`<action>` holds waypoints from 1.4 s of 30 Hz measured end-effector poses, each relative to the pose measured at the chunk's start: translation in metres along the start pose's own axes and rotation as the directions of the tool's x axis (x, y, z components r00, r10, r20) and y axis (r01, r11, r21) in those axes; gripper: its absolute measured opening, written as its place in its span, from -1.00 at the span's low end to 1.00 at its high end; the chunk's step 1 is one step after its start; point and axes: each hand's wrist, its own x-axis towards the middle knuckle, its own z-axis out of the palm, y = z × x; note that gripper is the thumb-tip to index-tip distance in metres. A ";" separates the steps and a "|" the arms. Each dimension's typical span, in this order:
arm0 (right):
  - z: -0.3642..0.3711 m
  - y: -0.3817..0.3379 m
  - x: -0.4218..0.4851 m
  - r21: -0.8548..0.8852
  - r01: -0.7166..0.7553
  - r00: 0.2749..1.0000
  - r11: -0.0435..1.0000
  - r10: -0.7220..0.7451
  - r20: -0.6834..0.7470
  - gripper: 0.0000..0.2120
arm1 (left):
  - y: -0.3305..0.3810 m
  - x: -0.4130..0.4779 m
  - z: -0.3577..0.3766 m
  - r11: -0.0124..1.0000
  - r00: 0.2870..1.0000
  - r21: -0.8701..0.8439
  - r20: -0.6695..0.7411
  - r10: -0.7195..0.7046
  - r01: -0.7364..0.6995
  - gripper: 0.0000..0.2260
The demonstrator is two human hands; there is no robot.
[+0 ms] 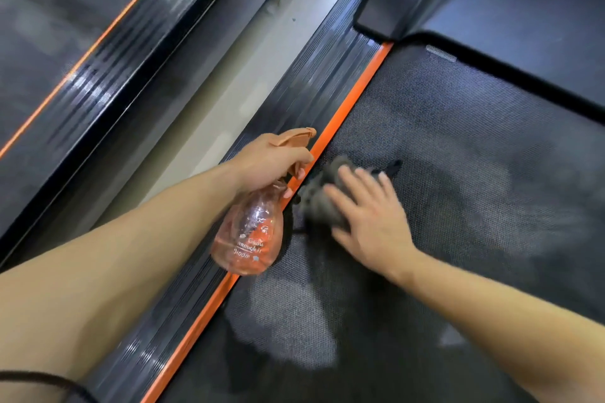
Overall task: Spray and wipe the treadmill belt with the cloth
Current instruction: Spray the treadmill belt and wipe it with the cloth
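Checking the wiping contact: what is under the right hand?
A grey cloth lies under the right hand, pressed on the treadmill belt. The palm covers part of the cloth; the belt beneath is hidden.

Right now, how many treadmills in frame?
2: one treadmill belt under the cloth on the right, a second treadmill upper left across the floor gap. Others may sit outside view.

My right hand has open belt ahead and rightward. The spray bottle in my left hand crowds its left; the motor cover closes the far end.
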 end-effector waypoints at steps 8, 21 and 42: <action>-0.021 0.095 0.059 0.009 -0.150 0.988 0.989 0.150 -0.032 -0.41 | 0.012 0.008 0.009 0.999 0.999 0.026 0.026 -0.036 0.035 -0.50; 0.001 0.005 -0.101 -0.031 0.166 0.976 0.986 -0.160 0.150 -0.25 | 0.031 0.033 0.085 0.991 0.989 0.117 0.137 0.050 -0.066 -0.61; -0.019 0.060 -0.203 -0.124 -0.303 0.935 0.945 0.320 0.152 -0.29 | 0.048 0.029 0.194 0.813 0.977 0.569 0.215 -0.007 -0.120 -0.80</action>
